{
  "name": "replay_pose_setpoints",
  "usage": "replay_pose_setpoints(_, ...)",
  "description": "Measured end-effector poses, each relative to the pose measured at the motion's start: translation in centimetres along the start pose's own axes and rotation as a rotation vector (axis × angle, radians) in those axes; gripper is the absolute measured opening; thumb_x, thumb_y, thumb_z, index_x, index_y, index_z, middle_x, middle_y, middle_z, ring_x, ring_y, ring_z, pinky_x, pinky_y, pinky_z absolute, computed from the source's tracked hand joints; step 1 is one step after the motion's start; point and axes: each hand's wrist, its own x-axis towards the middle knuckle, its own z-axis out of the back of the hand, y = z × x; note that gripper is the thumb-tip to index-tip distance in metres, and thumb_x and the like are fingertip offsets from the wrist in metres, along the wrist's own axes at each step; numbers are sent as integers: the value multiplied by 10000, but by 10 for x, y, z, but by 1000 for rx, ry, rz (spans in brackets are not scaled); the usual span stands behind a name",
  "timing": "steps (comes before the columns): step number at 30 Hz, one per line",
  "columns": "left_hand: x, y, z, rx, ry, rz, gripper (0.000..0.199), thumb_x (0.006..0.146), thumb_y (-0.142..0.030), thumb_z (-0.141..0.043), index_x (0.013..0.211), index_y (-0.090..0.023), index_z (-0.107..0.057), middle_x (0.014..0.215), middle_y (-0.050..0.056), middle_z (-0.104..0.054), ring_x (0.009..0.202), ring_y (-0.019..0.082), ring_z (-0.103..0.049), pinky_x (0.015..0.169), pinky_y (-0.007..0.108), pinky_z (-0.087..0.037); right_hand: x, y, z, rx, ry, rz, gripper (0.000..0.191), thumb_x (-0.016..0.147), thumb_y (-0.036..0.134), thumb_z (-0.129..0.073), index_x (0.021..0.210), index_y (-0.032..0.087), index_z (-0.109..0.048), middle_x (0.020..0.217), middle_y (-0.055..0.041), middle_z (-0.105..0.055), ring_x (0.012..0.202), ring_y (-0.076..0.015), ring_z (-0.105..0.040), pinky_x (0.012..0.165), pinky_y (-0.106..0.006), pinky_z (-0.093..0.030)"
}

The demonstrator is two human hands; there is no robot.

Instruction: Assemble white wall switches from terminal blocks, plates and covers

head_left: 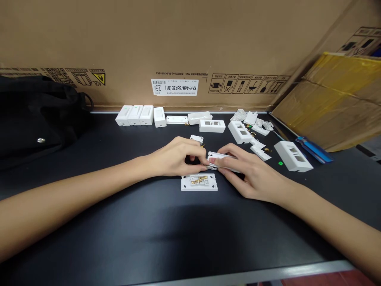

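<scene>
My right hand grips a white plastic switch housing between thumb and fingers, tilted just above the table. At its left end, my left hand is closed in a pinch; whatever is between those fingertips is hidden. The edge of another thin white part shows under the housing. Just in front of both hands lies a white base plate with brass contacts in its middle. Behind my left fingers sits a small white plastic piece, with bits of brass beside it.
Several white switch boxes line the table's back left. Open white frames and loose white parts lie behind and right. A blue-handled screwdriver rests by a cardboard box. A black bag stands left.
</scene>
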Motion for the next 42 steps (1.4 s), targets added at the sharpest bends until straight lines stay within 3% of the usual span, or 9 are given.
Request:
replay_pose_setpoints(13,4,1,5,-11,31,-13,88,931,-260,-744,915,-183,-785,870,34,-783,784,139,-703,751,247,-528,4,-7,1,-1,-33,50,284,1019,212,-549,1238,243,-726,1109,-122,-687,1031,-257,-621,862,-428,-550)
replay_pose_setpoints(23,7,-2,9,1,58,-23,58,920,-211,-746,903,-170,-784,846,25,-782,762,134,-704,734,232,-526,2,-9,2,14,-8,66,283,1020,174,-555,1257,216,-704,1164,-129,-649,1074,-243,-592,909,-404,-525)
replay_pose_setpoints(42,7,-3,4,47,52,-60,114,915,-98,-677,870,-169,-755,825,28,-748,776,144,-685,745,247,-527,0,-3,4,-46,25,83,315,1012,122,-537,1290,143,-682,1124,-148,-611,1014,-246,-543,865,-398,-494)
